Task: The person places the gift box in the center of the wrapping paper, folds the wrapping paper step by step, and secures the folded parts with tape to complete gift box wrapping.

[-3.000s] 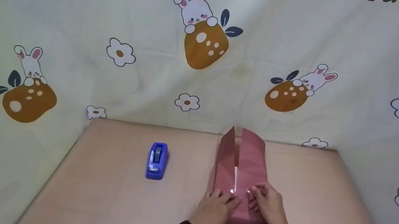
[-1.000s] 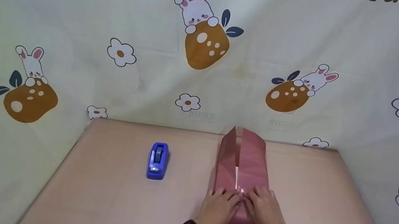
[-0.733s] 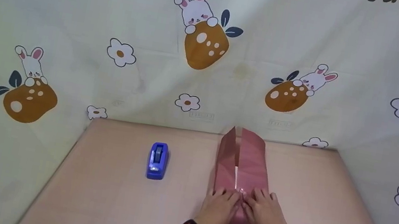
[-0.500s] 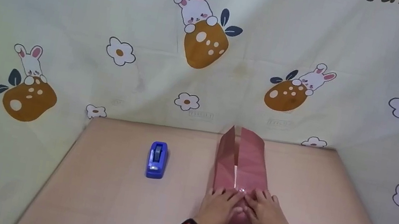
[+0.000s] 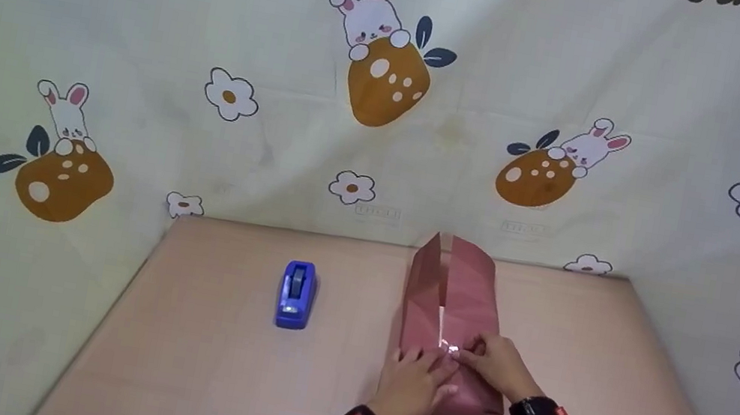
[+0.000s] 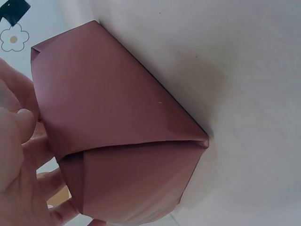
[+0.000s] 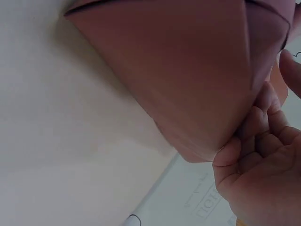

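A dusky-red paper-wrapped package [image 5: 471, 301] lies on the table, its far end standing open with two upright flaps. A pale strip shows through the seam along its top. On that seam a small shiny piece of clear tape [image 5: 453, 349] catches the light. My left hand [image 5: 410, 388] rests on the near left of the package, fingers spread over the paper. From the right, my right hand [image 5: 503, 366] has its fingers bent and its tips at the tape; whether they pinch it is unclear. In the right wrist view, the bent fingers touch the paper's edge [image 7: 202, 94].
A blue tape dispenser [image 5: 296, 295] stands on the table left of the package. The pale pink table [image 5: 198, 360] ends at the back against a white printed curtain [image 5: 280, 24] that also hangs along both sides.
Three seconds ago the right hand held a bit of tape right of the seam. Both hands then pressed at the seam. Now the right hand is raised with bent fingers; the left stays.
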Demonstrator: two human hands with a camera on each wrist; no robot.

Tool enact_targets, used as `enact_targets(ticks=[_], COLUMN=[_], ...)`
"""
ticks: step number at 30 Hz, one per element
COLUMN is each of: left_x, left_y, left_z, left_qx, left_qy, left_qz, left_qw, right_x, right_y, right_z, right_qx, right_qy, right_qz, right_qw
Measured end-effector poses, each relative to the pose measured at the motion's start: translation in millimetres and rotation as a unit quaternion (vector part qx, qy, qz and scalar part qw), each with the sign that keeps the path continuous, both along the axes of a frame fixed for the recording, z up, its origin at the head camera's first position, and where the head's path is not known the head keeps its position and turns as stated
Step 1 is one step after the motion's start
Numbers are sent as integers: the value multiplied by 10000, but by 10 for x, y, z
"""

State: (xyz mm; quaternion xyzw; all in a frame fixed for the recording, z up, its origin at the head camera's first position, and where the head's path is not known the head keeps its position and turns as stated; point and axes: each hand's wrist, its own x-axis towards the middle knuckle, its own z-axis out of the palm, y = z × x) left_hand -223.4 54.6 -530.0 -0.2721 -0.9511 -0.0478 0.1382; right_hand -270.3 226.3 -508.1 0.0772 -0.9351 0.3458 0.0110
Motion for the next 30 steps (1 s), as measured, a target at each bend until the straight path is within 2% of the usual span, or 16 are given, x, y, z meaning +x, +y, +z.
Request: enact_targets(ticks=[6, 9, 11, 15, 18, 24, 30], left_x=[9, 11, 10, 9, 6, 10, 10], left_y=[-18, -41, -49, -50, -46, -62, -75], left_z=[-11, -18, -24, -50, -66, -73, -48], left_qx=[312, 545, 615, 695, 751, 819, 876], left_qy=[-352, -674, -740, -700, -690, -798, -951], left_qz=[153, 180, 166, 71, 13, 28, 17], left_qw=[9988, 9961, 9952, 9951, 9948, 9934, 9916], right_x=[-116, -159, -186, -221, -233, -239, -232], right_y=[-33, -56, -69, -73, -68, -65, -89], right_z=[45, 111, 156, 242, 281, 287, 296], right_qx=[395, 256, 26, -206, -241, -190, -146], right_qy=[-193, -567, -933, -1612, -1887, -1768, -1736], right_qz=[-337, -516, -589, -591, -489, -195, -390], right_qw=[9985, 9967, 9939, 9849, 9805, 9839, 9839])
